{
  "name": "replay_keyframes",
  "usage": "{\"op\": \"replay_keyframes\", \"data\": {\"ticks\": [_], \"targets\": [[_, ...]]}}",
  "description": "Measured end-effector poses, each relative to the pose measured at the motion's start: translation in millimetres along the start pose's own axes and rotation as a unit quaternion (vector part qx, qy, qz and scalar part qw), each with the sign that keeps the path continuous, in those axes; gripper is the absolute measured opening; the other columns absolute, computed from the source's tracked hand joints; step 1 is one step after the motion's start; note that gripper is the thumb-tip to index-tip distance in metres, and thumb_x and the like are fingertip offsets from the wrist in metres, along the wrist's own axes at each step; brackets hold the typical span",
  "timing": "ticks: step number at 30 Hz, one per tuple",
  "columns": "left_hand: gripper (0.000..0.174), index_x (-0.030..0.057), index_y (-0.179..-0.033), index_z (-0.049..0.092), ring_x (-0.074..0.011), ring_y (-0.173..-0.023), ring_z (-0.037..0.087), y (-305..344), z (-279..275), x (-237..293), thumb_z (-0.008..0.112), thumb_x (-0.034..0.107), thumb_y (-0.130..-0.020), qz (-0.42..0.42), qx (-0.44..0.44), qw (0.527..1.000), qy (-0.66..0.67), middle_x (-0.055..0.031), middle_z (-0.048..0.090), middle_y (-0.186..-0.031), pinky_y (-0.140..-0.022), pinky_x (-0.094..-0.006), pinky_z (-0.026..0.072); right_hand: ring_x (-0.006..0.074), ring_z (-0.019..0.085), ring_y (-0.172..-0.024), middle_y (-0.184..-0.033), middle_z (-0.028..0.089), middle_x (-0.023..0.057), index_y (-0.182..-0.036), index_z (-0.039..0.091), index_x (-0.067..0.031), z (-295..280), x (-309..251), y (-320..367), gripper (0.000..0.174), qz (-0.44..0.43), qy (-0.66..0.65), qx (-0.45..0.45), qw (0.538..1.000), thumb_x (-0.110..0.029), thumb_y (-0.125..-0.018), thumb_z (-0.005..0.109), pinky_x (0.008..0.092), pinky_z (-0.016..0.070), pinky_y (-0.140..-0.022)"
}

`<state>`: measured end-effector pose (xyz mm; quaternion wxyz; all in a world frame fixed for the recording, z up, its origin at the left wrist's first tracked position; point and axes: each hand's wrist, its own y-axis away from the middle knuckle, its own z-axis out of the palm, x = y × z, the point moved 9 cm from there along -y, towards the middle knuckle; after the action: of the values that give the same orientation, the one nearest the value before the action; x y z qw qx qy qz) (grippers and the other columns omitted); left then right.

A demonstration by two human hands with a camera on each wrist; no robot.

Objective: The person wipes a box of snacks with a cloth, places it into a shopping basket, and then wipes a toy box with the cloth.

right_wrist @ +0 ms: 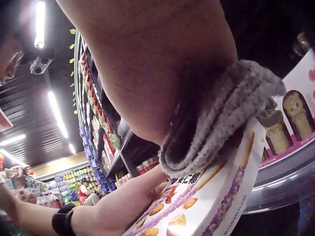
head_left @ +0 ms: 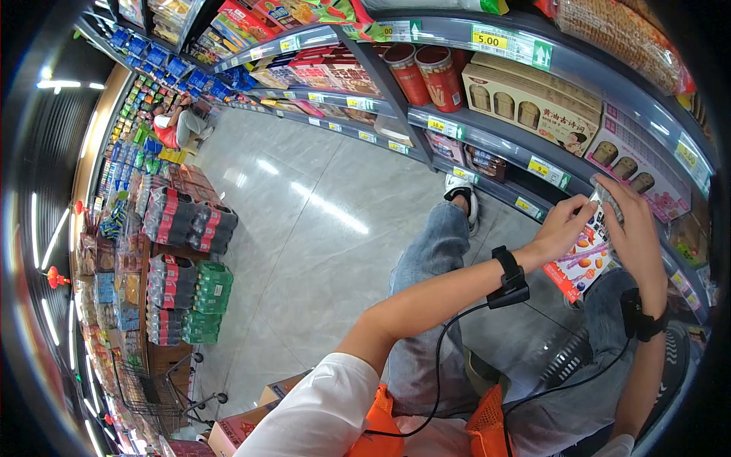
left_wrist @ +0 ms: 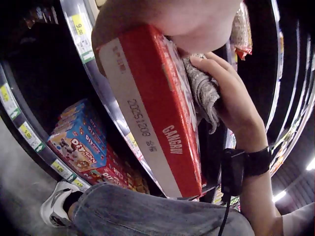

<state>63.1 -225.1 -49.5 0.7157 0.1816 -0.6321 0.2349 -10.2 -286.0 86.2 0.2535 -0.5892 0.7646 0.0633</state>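
Note:
A flat red and white snack box is held up in front of the shelf, tilted. My left hand grips its near side; in the left wrist view the box's red and white edge faces the camera. My right hand holds a folded grey cloth against the box's face. The same cloth hangs bunched under the right hand in the right wrist view, touching the printed face.
Shelves with price tags curve along the right, holding a beige biscuit box, a pink box and red cans. Bottle packs and a cart stand left. A person crouches far off.

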Motion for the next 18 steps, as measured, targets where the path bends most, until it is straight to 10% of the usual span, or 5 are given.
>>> {"op": "replay_keyframes", "data": {"ticks": [18], "targets": [[0.037,-0.0006,-0.095,0.058,-0.0183,-0.076,0.058,4,-8,-6,0.046,0.033,-0.104,-0.023,0.029,0.998,-0.055,-0.0107,0.061,-0.079,-0.071,-0.0344,0.0448,0.0426,0.059,-0.113,-0.125,0.063,0.0245,-0.131,0.06,-0.0022,9,13,4,0.037,0.018,0.022,0.003,1.0,-0.013,-0.096,0.055,0.0469,0.0443,-0.102]]}}
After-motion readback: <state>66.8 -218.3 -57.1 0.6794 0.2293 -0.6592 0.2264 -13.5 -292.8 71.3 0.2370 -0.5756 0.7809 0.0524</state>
